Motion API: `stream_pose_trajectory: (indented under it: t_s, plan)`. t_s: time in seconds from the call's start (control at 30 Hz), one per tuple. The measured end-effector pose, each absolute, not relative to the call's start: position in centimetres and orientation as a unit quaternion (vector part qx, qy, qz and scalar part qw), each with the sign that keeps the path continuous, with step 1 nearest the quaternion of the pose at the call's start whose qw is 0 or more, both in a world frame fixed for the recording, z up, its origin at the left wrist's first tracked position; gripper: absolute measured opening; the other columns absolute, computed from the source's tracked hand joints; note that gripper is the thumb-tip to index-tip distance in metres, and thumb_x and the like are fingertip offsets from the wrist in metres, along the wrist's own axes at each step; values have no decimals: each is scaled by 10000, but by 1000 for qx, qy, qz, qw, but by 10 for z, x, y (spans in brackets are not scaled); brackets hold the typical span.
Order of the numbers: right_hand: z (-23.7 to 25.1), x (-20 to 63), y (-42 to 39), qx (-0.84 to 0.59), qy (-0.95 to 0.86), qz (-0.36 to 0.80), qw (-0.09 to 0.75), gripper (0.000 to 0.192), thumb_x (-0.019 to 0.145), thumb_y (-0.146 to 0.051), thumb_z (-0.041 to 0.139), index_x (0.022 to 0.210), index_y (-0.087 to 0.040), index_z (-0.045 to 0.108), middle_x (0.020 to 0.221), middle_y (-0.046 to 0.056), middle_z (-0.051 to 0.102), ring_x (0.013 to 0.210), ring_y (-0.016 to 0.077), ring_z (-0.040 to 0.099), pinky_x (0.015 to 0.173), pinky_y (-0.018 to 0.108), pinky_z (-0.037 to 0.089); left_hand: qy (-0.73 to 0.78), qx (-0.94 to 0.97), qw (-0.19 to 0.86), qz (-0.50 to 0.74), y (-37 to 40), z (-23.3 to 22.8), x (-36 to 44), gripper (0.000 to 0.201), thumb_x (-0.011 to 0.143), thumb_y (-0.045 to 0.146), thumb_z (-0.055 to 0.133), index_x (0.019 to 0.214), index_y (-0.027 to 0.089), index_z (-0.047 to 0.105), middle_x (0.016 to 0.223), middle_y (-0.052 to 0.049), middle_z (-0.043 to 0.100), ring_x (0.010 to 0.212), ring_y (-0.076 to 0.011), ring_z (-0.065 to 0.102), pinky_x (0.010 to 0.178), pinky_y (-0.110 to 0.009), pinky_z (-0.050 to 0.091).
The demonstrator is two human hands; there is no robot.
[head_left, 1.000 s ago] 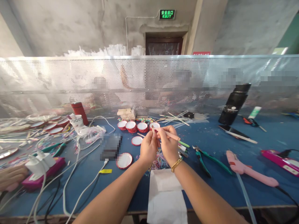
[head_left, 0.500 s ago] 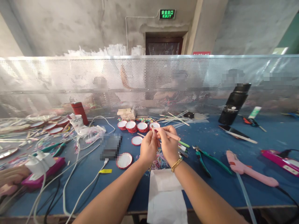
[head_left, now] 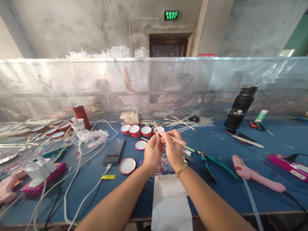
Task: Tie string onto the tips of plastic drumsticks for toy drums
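Note:
In the middle of the head view, my left hand (head_left: 153, 152) is closed in a pinch on a small, flat wooden piece (head_left: 157, 134) that points upward. Against it, my right hand (head_left: 173, 147) grips a pale pinkish stick (head_left: 178, 140), whose exact kind I cannot make out. Both hands nearly touch above a heap of coloured strings (head_left: 165, 165). Just beyond them stand red-rimmed round lids (head_left: 146, 130) in a row, with white insides. Two more lids lie to the left, one a single lid (head_left: 127, 166) near my left wrist. A white cloth (head_left: 171, 202) hangs over the table edge between my forearms.
Right of my hands lie green-handled pliers (head_left: 218, 165), a pink glue gun (head_left: 257, 176) and a black bottle (head_left: 241, 108). On the left are a phone (head_left: 114, 152), white cables, a magenta power strip (head_left: 43, 179) and a second glue gun (head_left: 11, 186). A perforated metal screen (head_left: 139, 83) stands behind.
Another person's hand at the far left has gone out of view, leaving the pink glue gun there visible. My own hands have barely moved and keep the same grips.

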State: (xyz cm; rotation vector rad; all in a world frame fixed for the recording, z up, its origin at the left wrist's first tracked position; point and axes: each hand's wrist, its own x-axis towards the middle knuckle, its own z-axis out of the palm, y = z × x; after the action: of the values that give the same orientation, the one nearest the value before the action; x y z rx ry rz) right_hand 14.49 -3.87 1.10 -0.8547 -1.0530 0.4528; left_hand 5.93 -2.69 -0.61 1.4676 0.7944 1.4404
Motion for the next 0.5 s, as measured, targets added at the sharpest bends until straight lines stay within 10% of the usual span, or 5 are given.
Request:
stream_pose_trajectory:
  t_s: [0.5]
  plan:
    - [9, 144, -37, -381, -485, 201, 761, 241, 863, -402, 692, 765, -222, 564, 673, -36, 608, 626, 153, 616, 600, 279, 492, 333, 612, 421, 580, -21, -14, 57, 492, 957, 654, 500, 789, 192, 534, 611, 41, 498, 534, -97, 403, 508, -234, 299]
